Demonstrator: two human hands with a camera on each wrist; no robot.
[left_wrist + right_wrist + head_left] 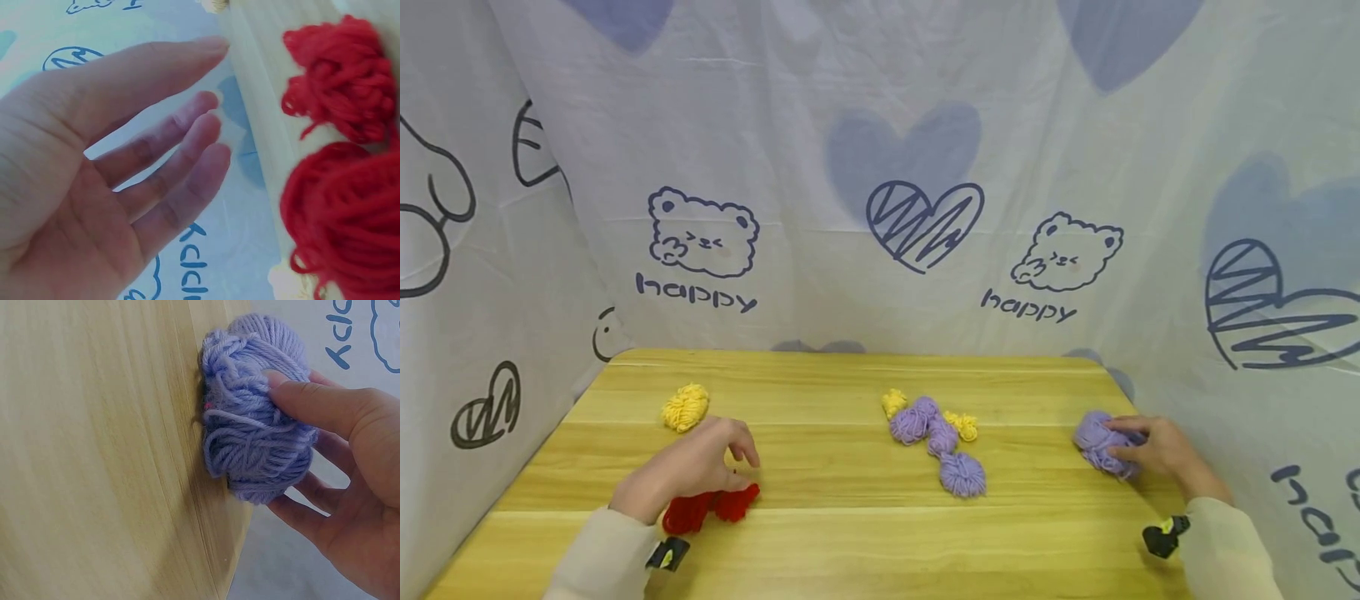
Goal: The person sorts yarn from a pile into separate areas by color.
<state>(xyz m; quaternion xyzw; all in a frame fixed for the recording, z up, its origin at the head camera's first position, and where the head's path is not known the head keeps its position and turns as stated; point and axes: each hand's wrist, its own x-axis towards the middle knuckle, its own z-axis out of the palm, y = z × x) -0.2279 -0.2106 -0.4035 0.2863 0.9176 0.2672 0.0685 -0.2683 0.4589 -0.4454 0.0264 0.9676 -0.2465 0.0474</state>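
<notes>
My right hand (1161,450) grips a large purple yarn ball (1097,442) near the table's right side. In the right wrist view the thumb (312,400) presses one face of the ball, while the other fingers curl behind it. Over on the left, my left hand (700,458) is above red yarn (685,514), its fingers loosely bent and holding nothing. The left wrist view shows a gap between the fingertips (215,156) and two red yarn bundles, one smaller (344,78) and one larger (350,219).
A yellow yarn ball (685,407) lies beyond my left hand. Mid-table, several purple yarn balls (962,475) form a cluster with small yellow bundles (893,403) beside them. A printed white curtain (812,283) closes off the wooden table (820,558) at the back and sides.
</notes>
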